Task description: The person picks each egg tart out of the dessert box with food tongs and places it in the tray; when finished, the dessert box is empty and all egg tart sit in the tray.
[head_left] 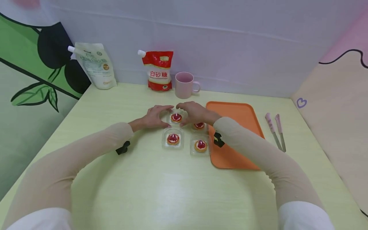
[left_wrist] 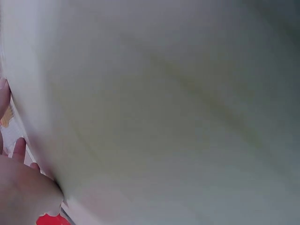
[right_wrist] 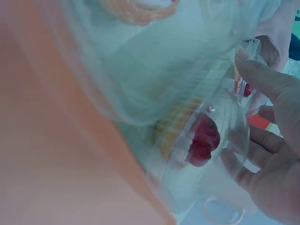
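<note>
The left hand point(head_left: 153, 117) and the right hand point(head_left: 195, 111) are closing in from either side on a clear plastic box point(head_left: 169, 117), each grip clamped on it with the thumb at the near edge and the fingers at the far edge. A red-topped tart point(head_left: 176, 118) is sitting inside it, at the far left of a group of four on the desk point(head_left: 172, 188). The near-left box point(head_left: 172, 146) and the near-right box point(head_left: 200, 153) are each holding a similar tart, and the far-right box point(head_left: 199, 131) is lying partly under the right hand, beside the orange tray point(head_left: 241, 119).

Behind the hands, a red sugar bag point(head_left: 157, 72) with a white spout cap is showing 白砂糖 in bold red characters on a white band; the line beneath is too small to read surely. To its left, a pale pouch point(head_left: 97, 67) is carrying green print too faint to read and a round brown emblem. A pink mug point(head_left: 184, 86) is standing right of the sugar bag, and two pink-handled utensils point(head_left: 272, 126) are lying right of the tray.
</note>
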Action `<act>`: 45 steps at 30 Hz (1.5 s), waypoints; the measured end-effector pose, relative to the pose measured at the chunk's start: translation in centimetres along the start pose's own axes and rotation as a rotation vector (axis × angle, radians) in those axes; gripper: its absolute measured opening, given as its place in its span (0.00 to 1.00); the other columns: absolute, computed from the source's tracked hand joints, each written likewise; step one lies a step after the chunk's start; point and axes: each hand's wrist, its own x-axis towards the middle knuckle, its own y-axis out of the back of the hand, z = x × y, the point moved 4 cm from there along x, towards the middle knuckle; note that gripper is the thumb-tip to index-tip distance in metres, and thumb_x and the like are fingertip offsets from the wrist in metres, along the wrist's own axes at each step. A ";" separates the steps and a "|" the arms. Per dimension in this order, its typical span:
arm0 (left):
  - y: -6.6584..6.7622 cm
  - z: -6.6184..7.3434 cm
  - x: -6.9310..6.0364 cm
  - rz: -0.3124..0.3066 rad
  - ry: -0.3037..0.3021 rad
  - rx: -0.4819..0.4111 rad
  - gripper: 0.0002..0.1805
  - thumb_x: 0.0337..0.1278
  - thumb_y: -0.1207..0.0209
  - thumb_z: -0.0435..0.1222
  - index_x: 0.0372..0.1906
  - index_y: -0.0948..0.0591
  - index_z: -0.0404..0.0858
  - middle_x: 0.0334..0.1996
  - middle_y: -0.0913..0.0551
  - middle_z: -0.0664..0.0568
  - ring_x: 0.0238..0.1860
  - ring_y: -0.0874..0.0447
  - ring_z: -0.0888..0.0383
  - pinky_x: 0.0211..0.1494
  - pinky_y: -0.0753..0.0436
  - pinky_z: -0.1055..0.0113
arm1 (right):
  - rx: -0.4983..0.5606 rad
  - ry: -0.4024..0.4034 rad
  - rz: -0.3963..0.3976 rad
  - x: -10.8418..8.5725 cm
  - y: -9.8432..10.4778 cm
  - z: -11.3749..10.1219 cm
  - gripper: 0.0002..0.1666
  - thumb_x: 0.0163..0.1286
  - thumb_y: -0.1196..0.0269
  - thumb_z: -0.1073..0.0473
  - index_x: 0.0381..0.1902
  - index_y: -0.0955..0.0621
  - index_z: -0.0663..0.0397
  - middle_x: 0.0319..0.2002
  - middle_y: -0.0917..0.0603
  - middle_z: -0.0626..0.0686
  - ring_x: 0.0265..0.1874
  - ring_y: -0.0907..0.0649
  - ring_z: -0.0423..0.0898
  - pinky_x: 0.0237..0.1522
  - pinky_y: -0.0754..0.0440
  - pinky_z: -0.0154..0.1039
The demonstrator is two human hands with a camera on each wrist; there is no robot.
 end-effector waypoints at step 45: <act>-0.4 0.4 0.0 0.036 0.045 -0.038 0.44 0.52 0.27 0.42 0.73 0.34 0.42 0.63 0.24 0.45 0.69 0.37 0.45 0.76 0.53 0.40 | -0.013 -0.006 -0.050 0.7 0.5 -0.7 0.48 0.56 0.24 0.47 0.71 0.30 0.54 0.63 0.20 0.58 0.60 0.20 0.53 0.64 0.25 0.50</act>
